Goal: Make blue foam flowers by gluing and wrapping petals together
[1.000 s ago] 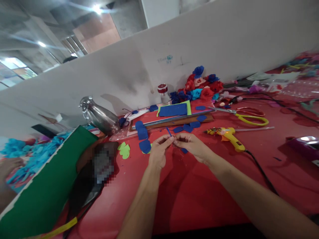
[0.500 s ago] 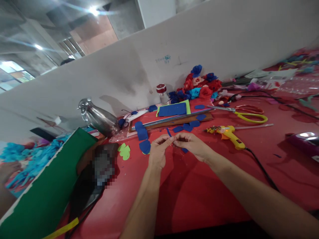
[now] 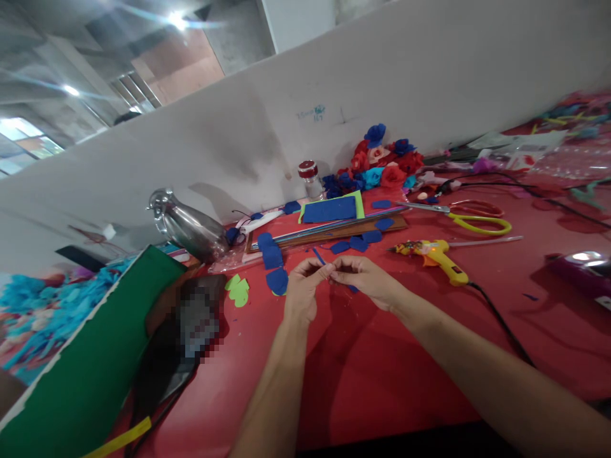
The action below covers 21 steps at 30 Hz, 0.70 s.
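I had both forearms (image 3: 275,388) stretched in from the near edge of the red bench (image 3: 382,388), left hand (image 3: 304,289) and right hand (image 3: 366,280) turned inward, thumbs pinched to forefingers and fingertips meeting. They gripped a thin, flat blue strip (image 3: 319,256), whose free end poked past the fingertips toward the far edge. Beyond it lay matte, rounded blue cut-outs (image 3: 358,244), with a yellow plastic glue gun (image 3: 443,261) to the right and a smooth steel jug (image 3: 193,227) near the far edge.

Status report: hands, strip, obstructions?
Left hand and right hand meet fingertip to fingertip. Narrow blue strip pinched there. Nothing visibly blocking; yellow glue gun off right.
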{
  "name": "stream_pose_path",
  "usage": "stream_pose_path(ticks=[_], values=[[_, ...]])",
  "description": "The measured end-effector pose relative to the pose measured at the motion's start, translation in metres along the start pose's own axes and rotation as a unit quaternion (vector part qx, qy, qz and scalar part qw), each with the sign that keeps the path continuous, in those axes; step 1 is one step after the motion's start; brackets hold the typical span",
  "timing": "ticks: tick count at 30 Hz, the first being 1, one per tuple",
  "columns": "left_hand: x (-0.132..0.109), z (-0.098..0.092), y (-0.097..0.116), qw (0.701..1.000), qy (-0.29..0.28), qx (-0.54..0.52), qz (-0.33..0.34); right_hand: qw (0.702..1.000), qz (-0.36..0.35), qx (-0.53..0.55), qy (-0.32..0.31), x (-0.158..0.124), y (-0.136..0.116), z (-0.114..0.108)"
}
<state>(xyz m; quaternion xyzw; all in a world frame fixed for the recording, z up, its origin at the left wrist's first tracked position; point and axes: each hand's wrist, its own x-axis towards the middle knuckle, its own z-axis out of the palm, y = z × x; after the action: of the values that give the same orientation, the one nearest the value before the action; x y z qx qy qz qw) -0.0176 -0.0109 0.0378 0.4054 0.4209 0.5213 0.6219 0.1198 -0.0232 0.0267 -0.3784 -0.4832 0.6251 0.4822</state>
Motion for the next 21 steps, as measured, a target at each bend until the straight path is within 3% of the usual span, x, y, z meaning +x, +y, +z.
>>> stream_pose_path(ticks=[5, 10, 16, 21], values=[[0.0011, -0.0015, -0.0004, 0.999, -0.031, 0.013, -0.002, 1.000, -0.004, 0.003, 0.015, 0.0006, -0.0001, -0.0023], [0.0008, 0.0004, 0.0008, 1.000, -0.002, 0.004, 0.002, 1.000, 0.005, 0.013, 0.000, 0.0013, 0.0006, -0.0005], [-0.0003, 0.0003, 0.0008, 1.000, -0.026, 0.015, 0.002, 1.000, -0.007, 0.017, 0.012, 0.0005, -0.0010, -0.0012], [0.0007, -0.0012, -0.0004, 1.000, -0.004, 0.012, 0.007, 1.000, 0.006, 0.010, -0.001, 0.0004, -0.0003, -0.0003]])
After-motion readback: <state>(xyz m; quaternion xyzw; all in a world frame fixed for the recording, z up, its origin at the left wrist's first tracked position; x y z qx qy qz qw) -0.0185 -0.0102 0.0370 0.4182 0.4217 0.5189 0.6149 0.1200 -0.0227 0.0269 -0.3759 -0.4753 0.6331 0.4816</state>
